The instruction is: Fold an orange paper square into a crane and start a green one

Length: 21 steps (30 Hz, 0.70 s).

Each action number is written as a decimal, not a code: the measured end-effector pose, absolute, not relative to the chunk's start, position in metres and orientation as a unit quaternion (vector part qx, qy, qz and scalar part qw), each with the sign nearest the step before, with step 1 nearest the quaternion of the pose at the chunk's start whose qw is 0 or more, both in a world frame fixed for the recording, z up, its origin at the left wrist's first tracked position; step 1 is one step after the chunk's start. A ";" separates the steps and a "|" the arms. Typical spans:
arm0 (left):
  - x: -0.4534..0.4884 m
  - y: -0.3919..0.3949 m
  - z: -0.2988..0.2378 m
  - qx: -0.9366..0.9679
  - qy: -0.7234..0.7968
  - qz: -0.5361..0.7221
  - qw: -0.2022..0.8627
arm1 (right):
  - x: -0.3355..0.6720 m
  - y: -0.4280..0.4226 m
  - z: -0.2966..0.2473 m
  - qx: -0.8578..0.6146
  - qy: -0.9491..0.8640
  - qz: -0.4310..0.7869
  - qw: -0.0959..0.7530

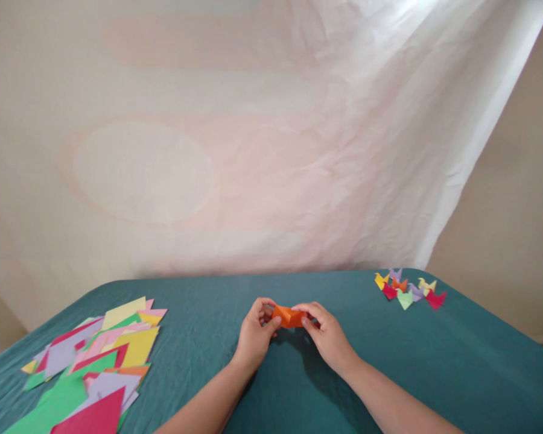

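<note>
A small piece of folded orange paper (pixel 290 317) is held up just above the green cloth, near the middle of the table. My left hand (pixel 257 331) pinches its left end between thumb and fingers. At the opposite end, my right hand (pixel 324 333) grips the paper the same way, thumb in front and fingers behind. Creases and a raised point show in the paper's centre. Parts of both ends are hidden under my fingers.
Loose coloured paper sheets (pixel 95 361) lie in an overlapping heap on the left of the green-covered table (pixel 199 337). At the far right stand several small folded paper birds (pixel 405 299). A pale cloth (pixel 253 150) hangs behind the table.
</note>
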<state>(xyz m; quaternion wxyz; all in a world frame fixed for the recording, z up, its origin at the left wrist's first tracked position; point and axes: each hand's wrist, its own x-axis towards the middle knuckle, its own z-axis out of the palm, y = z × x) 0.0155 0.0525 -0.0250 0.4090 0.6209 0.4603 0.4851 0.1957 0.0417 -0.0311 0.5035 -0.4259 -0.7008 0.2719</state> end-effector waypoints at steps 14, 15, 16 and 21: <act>0.005 0.042 -0.005 0.814 0.447 0.330 0.169 | 0.197 0.033 -0.022 -0.431 -0.783 0.098 0.438; 0.005 0.041 -0.004 0.814 0.447 0.331 0.167 | 0.197 0.032 -0.020 -0.423 -0.786 0.094 0.441; 0.006 0.041 -0.003 0.814 0.445 0.333 0.170 | 0.197 0.031 -0.018 -0.412 -0.791 0.095 0.442; 0.006 0.042 -0.001 0.806 0.416 0.345 0.243 | 0.195 0.028 -0.013 -0.376 -0.802 0.126 0.448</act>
